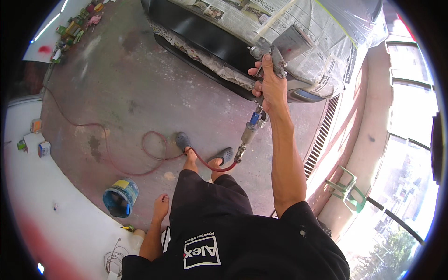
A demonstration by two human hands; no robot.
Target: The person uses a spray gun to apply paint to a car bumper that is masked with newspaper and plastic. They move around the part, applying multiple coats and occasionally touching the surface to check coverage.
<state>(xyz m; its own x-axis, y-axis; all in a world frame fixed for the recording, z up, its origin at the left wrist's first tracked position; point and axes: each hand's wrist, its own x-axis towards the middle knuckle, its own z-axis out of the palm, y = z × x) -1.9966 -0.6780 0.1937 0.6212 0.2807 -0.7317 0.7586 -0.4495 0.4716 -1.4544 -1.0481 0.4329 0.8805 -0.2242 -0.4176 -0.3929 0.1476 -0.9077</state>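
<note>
My right hand (272,84) grips a metal spray gun (276,58) with a grey cup (291,43), held out over the black bumper (200,42) of a car masked with newspaper (235,14) and plastic. Below the handle hang a blue-and-metal inline fitting (248,133) and a red hose (212,168), which loops on the floor past my clogged feet. My left hand (161,205) hangs low beside my dark shorts, fingers curled; whether anything is in them is too small to make out.
A blue bucket (114,198) stands left of my legs. Cans (70,30) and small containers (43,148) line the left side. A floor grate (317,140) runs along the right, near a green plastic chair (347,191) and bright windows. A coiled cable (114,259) lies at lower left.
</note>
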